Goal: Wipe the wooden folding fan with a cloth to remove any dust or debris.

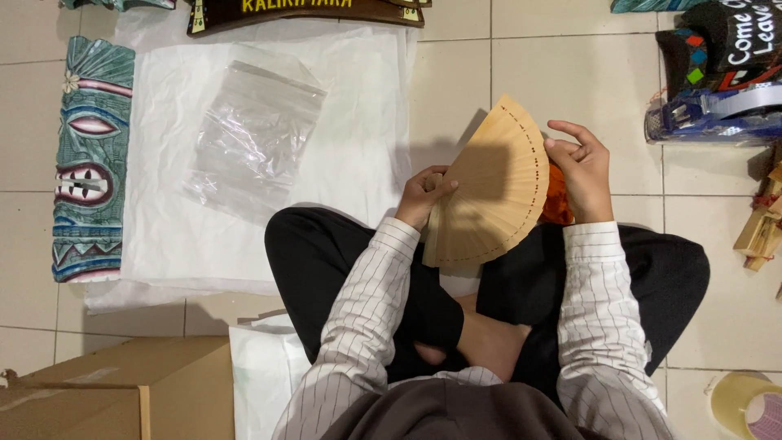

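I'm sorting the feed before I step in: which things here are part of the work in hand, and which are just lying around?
In hand:
- wooden fan, spread open
- left hand, gripping its base
- right hand, at its top edge

Lying about:
- clear plastic bag on white sheet
- carved mask
- cardboard box
- tape dispenser
- tape roll

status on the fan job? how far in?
Done: white paper is spread on the floor, with a clear zip bag lying empty on it. In hand: the wooden fan is spread open, left hand at its pivot, right hand at its outer edge. Left: fan is neither folded nor bagged; the cardboard box sits alongside.
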